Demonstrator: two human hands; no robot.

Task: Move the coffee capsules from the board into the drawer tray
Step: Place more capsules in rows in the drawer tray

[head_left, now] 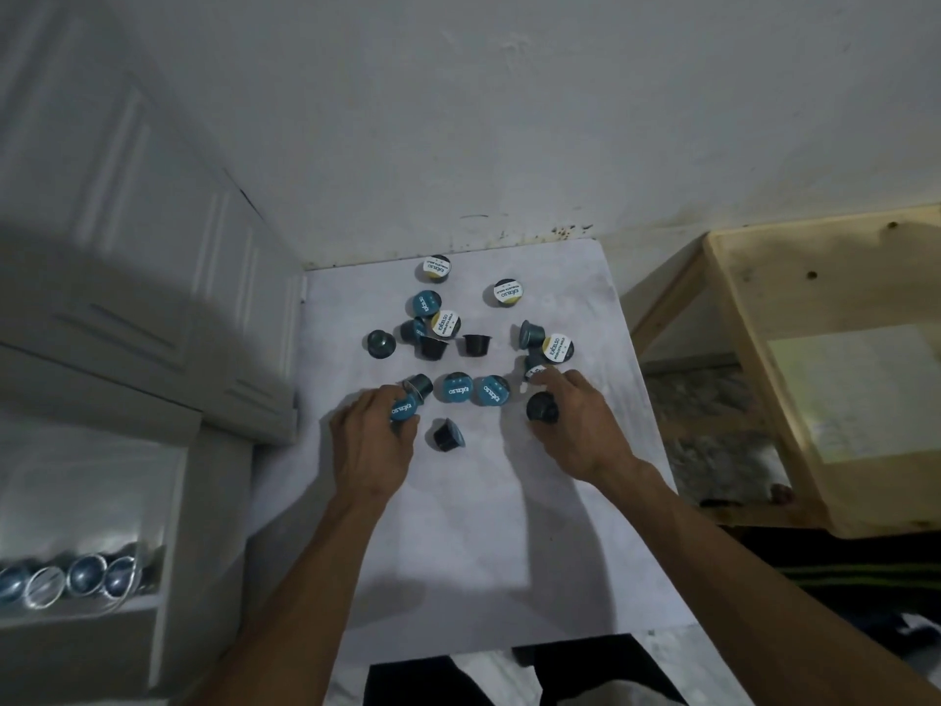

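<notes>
White board [489,527] lies flat, far edge against a scuffed grey-white wall [509,119], left edge beside white panelled cabinet fronts [153,257]. Dim light, arm shadows across the board. Coffee capsules [453,349] scattered over the board's far half: teal-lidded and yellow/white-lidded ones, several tipped or upside down; two sit near the far edge. Left hand [374,440] curls its fingers round a teal-lidded capsule [405,410] toward the left edge. Right hand [580,425] reaches among capsules toward the right edge, fingertips on one small capsule [534,372], a dark capsule [542,407] against the thumb side; real grip or just touch, cannot tell. Drawer tray [91,507] sits open off the board's near-left corner, with a row of bluish capsules [76,578] in it. Bare wooden frame [794,374] stands right of the board.
</notes>
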